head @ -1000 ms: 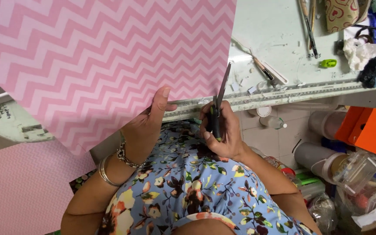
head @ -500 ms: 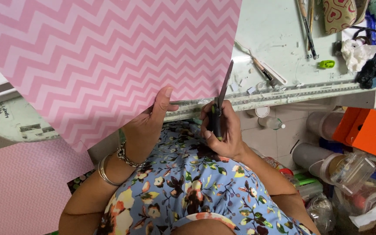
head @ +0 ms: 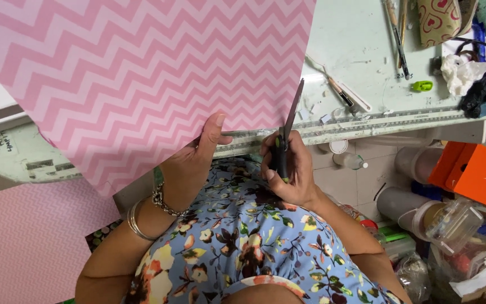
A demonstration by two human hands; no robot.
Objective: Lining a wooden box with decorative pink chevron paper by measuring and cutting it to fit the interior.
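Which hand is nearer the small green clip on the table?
Right. The right hand, holding the scissors, is below-left of the green clip; the left hand, gripping the pink paper, is farther left.

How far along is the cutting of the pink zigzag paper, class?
Done: the scissors sit at the right side of the pink zigzag sheet, blades upright along its right edge; small paper scraps lie on the table. In hand: the left hand grips the sheet's lower edge, the right hand holds the scissors. Left: how much more needs cutting cannot be told; the sheet looks largely whole.
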